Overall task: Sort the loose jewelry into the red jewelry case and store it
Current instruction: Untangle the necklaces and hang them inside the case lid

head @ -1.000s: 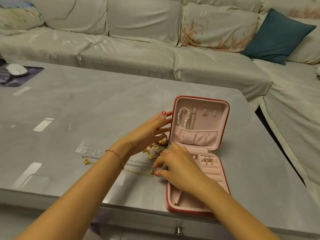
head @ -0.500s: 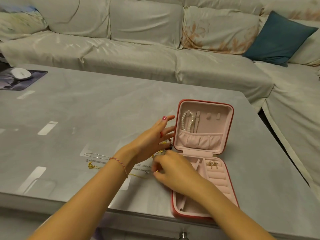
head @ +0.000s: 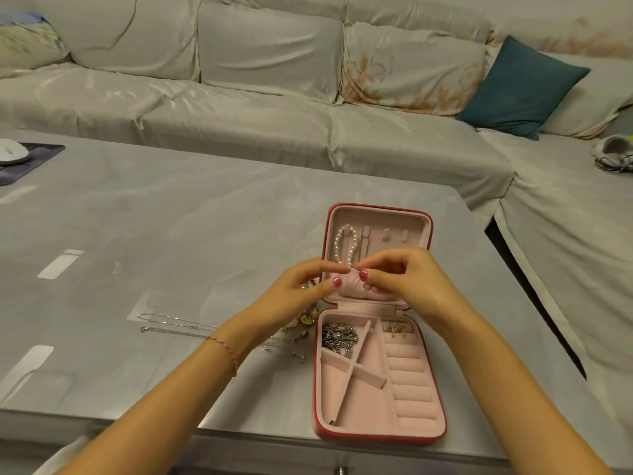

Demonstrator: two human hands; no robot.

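Where the fingertips meet at the middle of the frame, pinching something too small to make out: left hand [head: 294, 296] and right hand [head: 407, 282], both with fingers curled, thumbs nearly touching, over the gathered pocket [head: 346, 286] in the lid of the red jewelry case [head: 424, 437]. Just above the pinch, a pearl strand [head: 342, 248] hung on a hook in the upright lid. Below the hands, in the flat half of the case, a silver chain bracelet [head: 339, 337] heaped in the top-left compartment, and small gold earrings [head: 397, 329] at the head of the ring rolls on the right. Left of the case, partly hidden under the left wrist, a pile of gold pieces [head: 305, 318] and thin silver chains [head: 171, 323] stretched out on the grey table [head: 171, 234]. A woven thread band [head: 224, 347] around the left wrist. Farther out, at the left edge, a white mouse [head: 10, 150] on a dark pad [head: 34, 156]. Across the top, a pale sofa [head: 239, 108] with a teal cushion [head: 520, 87] at upper right.
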